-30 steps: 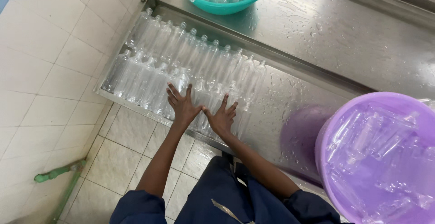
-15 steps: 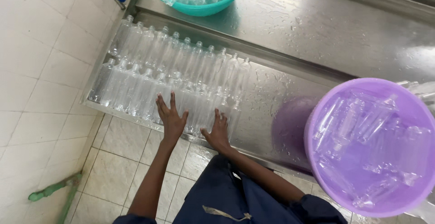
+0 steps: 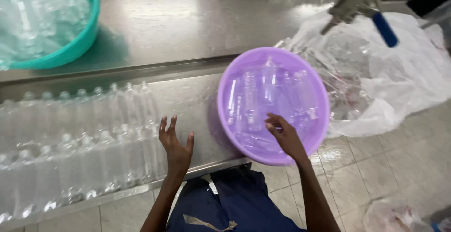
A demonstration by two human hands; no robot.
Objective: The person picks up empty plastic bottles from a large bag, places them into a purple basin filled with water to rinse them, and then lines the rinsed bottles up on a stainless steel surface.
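Left hand [image 3: 175, 143]: open, fingers spread and raised, palm down over the brushed stainless-steel counter [image 3: 188, 30]; it grasps nothing. Just to its left lie the rows of clear empty plastic bottles [image 3: 80, 143], set side by side on the steel, their caps pointing away from the person; the nearest bottle sits just beside the little-finger edge, and contact cannot be told.

Right hand [image 3: 283, 135]: reaching down into the round lilac plastic basin [image 3: 274, 104], fingers curled among the clear plastic bottles inside it [image 3: 263, 96]; whether the fingers have closed on a bottle cannot be told. The basin stands at the counter's near edge, its rim overhanging slightly, to the right of the left hand and apart from it.

Beyond the right hand and to its right: a large crumpled clear plastic bag [image 3: 390, 72] holding more transparent bottles, spread over the counter's end and touching the basin's far side.

Above that bag: a metal tap fitting with a blue handle [image 3: 366, 11].

Far beyond the left hand, at the counter's back left: a round teal plastic basin [image 3: 75, 44] heaped with clear bottles.

Below both hands: the person's dark blue garment [image 3: 235, 204] and a pale tiled floor [image 3: 366, 175]; another clear bag [image 3: 399, 215] lies on the tiles, well to the right of the right forearm
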